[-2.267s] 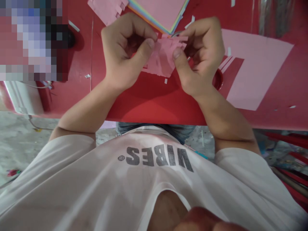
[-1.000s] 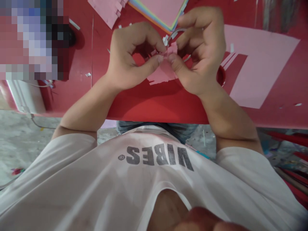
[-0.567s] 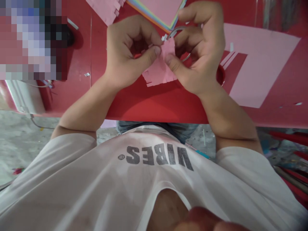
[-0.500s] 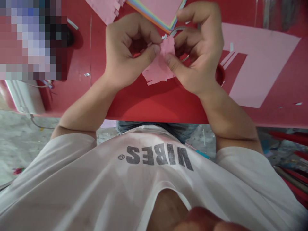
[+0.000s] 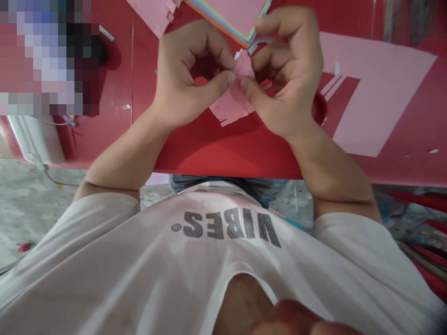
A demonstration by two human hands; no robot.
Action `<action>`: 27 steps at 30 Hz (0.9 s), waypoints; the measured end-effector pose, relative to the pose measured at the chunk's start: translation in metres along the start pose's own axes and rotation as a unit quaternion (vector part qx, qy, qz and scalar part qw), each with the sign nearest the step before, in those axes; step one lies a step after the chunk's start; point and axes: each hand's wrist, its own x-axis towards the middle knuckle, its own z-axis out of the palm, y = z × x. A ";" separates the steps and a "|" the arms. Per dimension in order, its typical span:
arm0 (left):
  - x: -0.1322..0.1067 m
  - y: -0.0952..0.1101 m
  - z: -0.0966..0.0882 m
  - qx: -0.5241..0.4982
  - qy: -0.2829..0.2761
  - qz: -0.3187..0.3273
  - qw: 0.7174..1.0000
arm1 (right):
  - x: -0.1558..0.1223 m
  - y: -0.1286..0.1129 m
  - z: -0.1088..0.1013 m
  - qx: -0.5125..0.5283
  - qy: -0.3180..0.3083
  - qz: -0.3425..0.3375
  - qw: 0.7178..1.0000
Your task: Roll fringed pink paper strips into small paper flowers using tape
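Both hands meet over a red table (image 5: 216, 149). My left hand (image 5: 188, 74) pinches a small pink paper piece (image 5: 232, 104) with a fringed lower edge between thumb and forefinger. My right hand (image 5: 286, 74) pinches the same piece from the other side, thumb tip nearly touching the left thumb. A thin metal loop (image 5: 258, 44), perhaps a scissors handle, shows around the right fingers. The top of the paper is hidden between the fingertips.
A large pink sheet (image 5: 377, 93) with a cut-out notch lies on the right. A stack of coloured paper (image 5: 233, 18) and another fringed pink piece (image 5: 153, 14) lie at the far edge. Small paper scraps dot the table. A blurred patch covers the upper left.
The hands have drawn closer together, thumbs now nearly touching. The pink piece, wide and spread out 2.3 s ago, is now bunched narrower between the fingertips.
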 end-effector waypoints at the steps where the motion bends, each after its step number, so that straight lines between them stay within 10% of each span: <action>1: 0.000 0.000 0.000 -0.003 0.003 -0.004 1.000 | 0.000 -0.001 0.000 -0.002 -0.005 0.002 1.000; 27: 0.004 -0.003 0.000 -0.021 0.069 -0.018 0.997 | 0.000 0.001 0.000 0.025 0.056 0.016 0.998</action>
